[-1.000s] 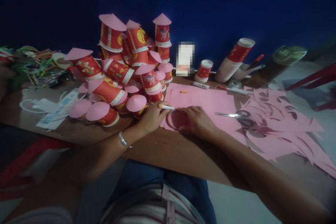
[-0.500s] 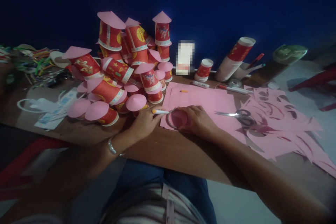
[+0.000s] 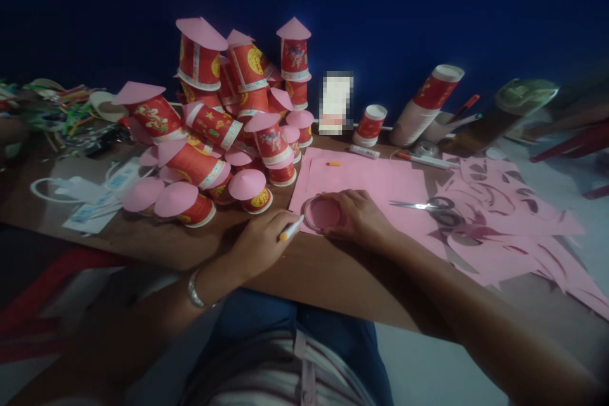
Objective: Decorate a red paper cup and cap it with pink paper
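My left hand (image 3: 261,240) pinches a white marker (image 3: 292,228) with an orange end, its tip at the lower left of a round ring (image 3: 308,218). The ring lies on pink paper sheets (image 3: 371,177), near their front left corner, with pink showing through its middle. From the right, my right hand (image 3: 358,216) curls its fingers around the ring and holds it down. An orange marker cap (image 3: 333,163) rests on the paper above. Scissors (image 3: 428,207) lie partly spread to the right of my right hand.
Red paper cups (image 3: 202,63) with pink cone tops are piled at the left. Pink paper scraps (image 3: 504,203) cover the right side. Behind stand a single cup (image 3: 370,125), a leaning cup stack (image 3: 425,108) and a phone-like blurred rectangle (image 3: 335,103). A white power strip (image 3: 102,193) lies far left.
My left hand has moved down toward me with the marker, which now slants the other way, its orange end low. My right hand and the ring have stayed nearly in place.
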`<state>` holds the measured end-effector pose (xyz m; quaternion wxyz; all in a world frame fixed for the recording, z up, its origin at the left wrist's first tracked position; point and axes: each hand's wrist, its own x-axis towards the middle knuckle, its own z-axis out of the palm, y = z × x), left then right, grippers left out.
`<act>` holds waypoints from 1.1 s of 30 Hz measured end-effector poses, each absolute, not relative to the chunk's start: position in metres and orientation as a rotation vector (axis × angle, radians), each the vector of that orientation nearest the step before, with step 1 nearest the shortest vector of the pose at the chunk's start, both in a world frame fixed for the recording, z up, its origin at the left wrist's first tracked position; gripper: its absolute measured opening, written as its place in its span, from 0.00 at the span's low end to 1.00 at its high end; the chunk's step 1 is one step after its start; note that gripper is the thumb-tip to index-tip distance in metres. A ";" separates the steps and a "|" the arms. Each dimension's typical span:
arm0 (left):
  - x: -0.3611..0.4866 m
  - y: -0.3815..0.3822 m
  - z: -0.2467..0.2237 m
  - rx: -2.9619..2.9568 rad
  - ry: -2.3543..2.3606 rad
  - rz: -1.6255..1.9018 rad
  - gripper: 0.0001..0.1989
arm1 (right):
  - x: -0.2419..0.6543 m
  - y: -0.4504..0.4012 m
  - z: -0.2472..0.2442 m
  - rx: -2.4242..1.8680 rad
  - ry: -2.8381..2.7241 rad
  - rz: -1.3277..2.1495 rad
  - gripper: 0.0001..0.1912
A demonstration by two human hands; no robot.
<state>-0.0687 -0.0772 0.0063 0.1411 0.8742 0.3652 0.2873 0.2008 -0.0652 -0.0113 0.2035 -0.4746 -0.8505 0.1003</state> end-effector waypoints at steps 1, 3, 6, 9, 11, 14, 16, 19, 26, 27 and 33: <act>-0.068 -0.080 0.005 2.566 1.041 0.840 0.09 | 0.201 -0.065 -0.011 -1.325 -2.375 0.282 0.37; -0.067 -0.084 0.003 2.644 1.028 0.852 0.10 | 0.201 -0.065 -0.011 -1.320 -2.378 0.283 0.37; -0.065 -0.091 0.002 2.716 1.017 0.879 0.09 | 0.201 -0.065 -0.012 -1.309 -2.376 0.278 0.37; -0.062 -0.096 0.001 2.747 1.016 0.888 0.09 | 0.202 -0.064 -0.014 -1.293 -2.372 0.262 0.37; -0.061 -0.099 0.000 2.749 1.027 0.891 0.08 | 0.202 -0.064 -0.016 -1.285 -2.371 0.250 0.37; -0.058 -0.102 -0.001 2.742 1.040 0.886 0.08 | 0.203 -0.063 -0.019 -1.279 -2.368 0.232 0.38; -0.057 -0.103 -0.001 2.738 1.036 0.888 0.08 | 0.203 -0.063 -0.020 -1.277 -2.368 0.224 0.39; -0.054 -0.105 0.001 2.744 1.011 0.896 0.11 | 0.202 -0.063 -0.021 -1.266 -2.362 0.217 0.39; -0.048 -0.109 0.005 2.772 0.975 0.971 0.11 | 0.202 -0.063 -0.020 -1.253 -2.349 0.235 0.38; -0.047 -0.109 0.005 2.774 0.972 0.975 0.11 | 0.202 -0.063 -0.019 -1.259 -2.351 0.238 0.39; -0.042 -0.111 0.003 2.765 0.984 0.944 0.10 | 0.201 -0.064 -0.017 -1.280 -2.351 0.268 0.38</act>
